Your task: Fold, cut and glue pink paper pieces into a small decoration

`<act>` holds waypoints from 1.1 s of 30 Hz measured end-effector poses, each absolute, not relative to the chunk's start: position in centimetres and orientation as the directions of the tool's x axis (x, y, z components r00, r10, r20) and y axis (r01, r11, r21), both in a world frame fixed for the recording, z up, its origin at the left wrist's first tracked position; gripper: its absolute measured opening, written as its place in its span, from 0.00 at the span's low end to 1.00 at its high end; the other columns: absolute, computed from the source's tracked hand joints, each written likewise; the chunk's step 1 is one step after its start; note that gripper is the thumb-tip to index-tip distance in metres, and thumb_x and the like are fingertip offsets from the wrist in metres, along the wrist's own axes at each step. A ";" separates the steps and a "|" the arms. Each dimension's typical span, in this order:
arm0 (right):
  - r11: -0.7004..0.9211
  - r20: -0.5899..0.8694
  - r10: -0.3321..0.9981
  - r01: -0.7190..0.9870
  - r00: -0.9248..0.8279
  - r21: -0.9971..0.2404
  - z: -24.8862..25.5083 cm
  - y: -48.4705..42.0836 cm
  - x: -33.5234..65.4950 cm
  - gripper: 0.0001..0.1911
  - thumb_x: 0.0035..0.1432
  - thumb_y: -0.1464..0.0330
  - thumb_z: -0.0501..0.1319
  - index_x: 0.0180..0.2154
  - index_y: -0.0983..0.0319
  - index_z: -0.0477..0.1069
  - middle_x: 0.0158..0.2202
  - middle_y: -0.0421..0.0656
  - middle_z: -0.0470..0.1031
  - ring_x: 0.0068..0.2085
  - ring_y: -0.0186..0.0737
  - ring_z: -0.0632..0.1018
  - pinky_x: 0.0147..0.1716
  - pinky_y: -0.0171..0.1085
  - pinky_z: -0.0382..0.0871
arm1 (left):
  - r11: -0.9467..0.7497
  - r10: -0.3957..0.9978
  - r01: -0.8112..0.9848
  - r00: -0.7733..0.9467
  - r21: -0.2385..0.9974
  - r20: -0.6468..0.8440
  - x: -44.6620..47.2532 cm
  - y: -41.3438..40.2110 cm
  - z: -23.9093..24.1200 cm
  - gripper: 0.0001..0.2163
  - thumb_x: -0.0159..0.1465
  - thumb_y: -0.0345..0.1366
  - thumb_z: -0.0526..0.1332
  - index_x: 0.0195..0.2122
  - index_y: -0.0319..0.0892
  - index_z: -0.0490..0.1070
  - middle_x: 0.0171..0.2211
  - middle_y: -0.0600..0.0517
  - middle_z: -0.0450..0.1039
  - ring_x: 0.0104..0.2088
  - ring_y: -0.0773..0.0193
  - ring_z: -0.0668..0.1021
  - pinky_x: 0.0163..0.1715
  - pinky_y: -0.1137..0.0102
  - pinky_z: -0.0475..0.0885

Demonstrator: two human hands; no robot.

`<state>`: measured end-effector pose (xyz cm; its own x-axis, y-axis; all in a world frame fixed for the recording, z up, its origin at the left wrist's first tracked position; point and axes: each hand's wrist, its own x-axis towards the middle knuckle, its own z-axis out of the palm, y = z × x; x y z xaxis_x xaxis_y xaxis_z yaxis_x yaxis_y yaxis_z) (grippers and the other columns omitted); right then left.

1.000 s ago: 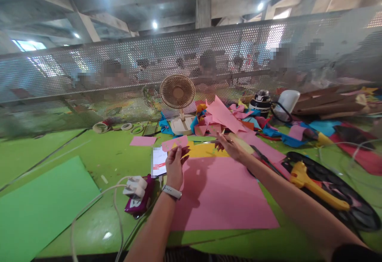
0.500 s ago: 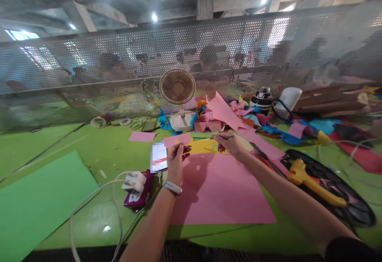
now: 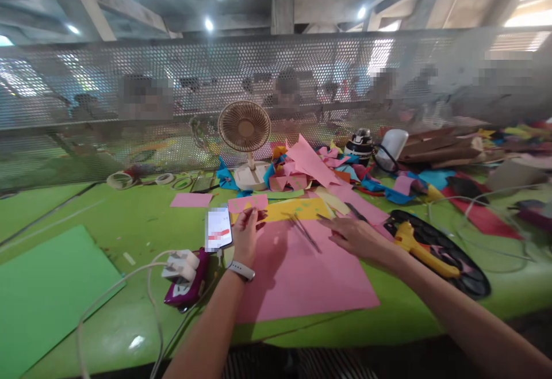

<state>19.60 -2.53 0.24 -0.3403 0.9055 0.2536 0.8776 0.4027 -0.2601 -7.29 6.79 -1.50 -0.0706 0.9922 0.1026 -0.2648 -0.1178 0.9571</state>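
My left hand (image 3: 246, 230), a white band on its wrist, pinches a small pink paper strip (image 3: 250, 201) at its lower right edge. The strip is held over a yellow sheet (image 3: 295, 209) with greenish marks. My right hand (image 3: 351, 235) hovers palm down at the right of a large pink sheet (image 3: 302, 287), fingers stretched towards the left. Just left of its fingertips, over the pink sheet, is a slim grey two-pronged tool (image 3: 307, 234), like tweezers, apart from the hand. A dark thin shape by the index fingertip is too blurred to name.
Left of my left hand lie a phone (image 3: 219, 228) and a purple power strip (image 3: 186, 287) with plugs and cables. A fan (image 3: 245, 127) and folded paper pieces stand behind. On the right, a yellow glue gun (image 3: 425, 251) rests on a black tray (image 3: 476, 287). Green card (image 3: 56, 293) lies far left.
My right hand has come down and nearer, its fingers straightening from a pinch. The slim tool now shows over the pink sheet. My left hand keeps the pink strip; the whole view has shifted.
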 end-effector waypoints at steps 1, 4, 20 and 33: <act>0.350 0.271 0.919 0.909 -0.287 -0.227 0.3 -3.9 21.1 0.25 0.57 0.69 0.52 0.57 0.57 0.61 0.49 0.47 0.72 0.48 0.46 0.73 0.47 0.45 0.64 | -0.123 0.992 -0.267 -0.073 0.956 0.107 -7.3 6.8 -1.5 0.15 0.52 0.46 0.64 0.34 0.41 0.69 0.34 0.49 0.75 0.36 0.62 0.77 0.33 0.69 0.71; 0.167 0.274 0.954 0.976 -0.124 -0.138 0.0 -8.1 26.2 0.22 0.57 0.66 0.51 0.54 0.58 0.65 0.50 0.47 0.71 0.49 0.46 0.73 0.48 0.44 0.64 | -0.149 0.989 -0.284 -0.066 0.947 0.136 -7.2 6.8 -1.4 0.14 0.53 0.46 0.63 0.35 0.41 0.69 0.34 0.49 0.75 0.36 0.63 0.77 0.33 0.70 0.71; -0.189 0.153 0.969 0.981 0.192 -0.033 -4.2 -13.0 34.4 0.15 0.45 0.60 0.56 0.34 0.59 0.71 0.38 0.49 0.72 0.38 0.50 0.75 0.38 0.45 0.67 | -0.120 0.993 -0.234 -0.010 0.965 0.121 -6.9 6.2 -1.4 0.16 0.52 0.47 0.64 0.34 0.39 0.70 0.31 0.49 0.75 0.33 0.63 0.77 0.32 0.70 0.71; -0.106 0.282 0.894 0.775 0.349 -0.623 -1.0 -10.2 28.8 0.13 0.52 0.56 0.52 0.36 0.56 0.67 0.36 0.51 0.75 0.38 0.51 0.76 0.37 0.45 0.68 | -0.181 0.977 -0.158 0.086 0.971 0.196 -6.8 6.0 -2.0 0.13 0.58 0.44 0.59 0.37 0.39 0.69 0.33 0.47 0.74 0.33 0.63 0.76 0.31 0.70 0.73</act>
<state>28.83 -10.17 -1.03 0.3491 0.8937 0.2819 0.7751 -0.1062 -0.6229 -6.76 5.99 -1.96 0.0858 0.9768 0.1961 -0.1576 -0.1810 0.9708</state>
